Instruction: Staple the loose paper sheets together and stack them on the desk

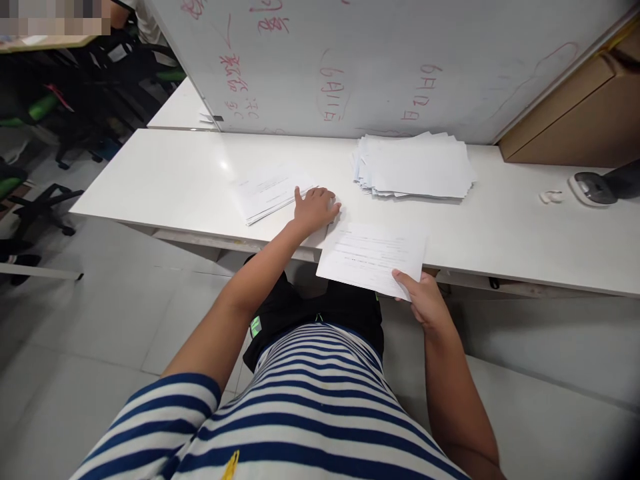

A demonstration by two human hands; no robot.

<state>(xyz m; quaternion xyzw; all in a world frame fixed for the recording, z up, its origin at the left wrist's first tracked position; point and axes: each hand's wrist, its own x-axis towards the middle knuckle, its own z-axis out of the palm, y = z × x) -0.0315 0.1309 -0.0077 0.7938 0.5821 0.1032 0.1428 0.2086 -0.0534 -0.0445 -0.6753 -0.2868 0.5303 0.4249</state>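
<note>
My right hand pinches the near right corner of a printed paper sheet, thumb on top. The sheet is tilted over the front edge of the white desk; whether it is one sheet or several I cannot tell. To its left, my left hand lies with fingers spread at the right end of a small stack of printed papers. Part of that stack is hidden under the hand. Farther back on the right sits a larger, uneven pile of white paper.
A whiteboard with red writing stands along the desk's back edge. Toward the right are a cardboard box, a small white object and a grey-and-black device. Office chairs and another person's arm show at the left.
</note>
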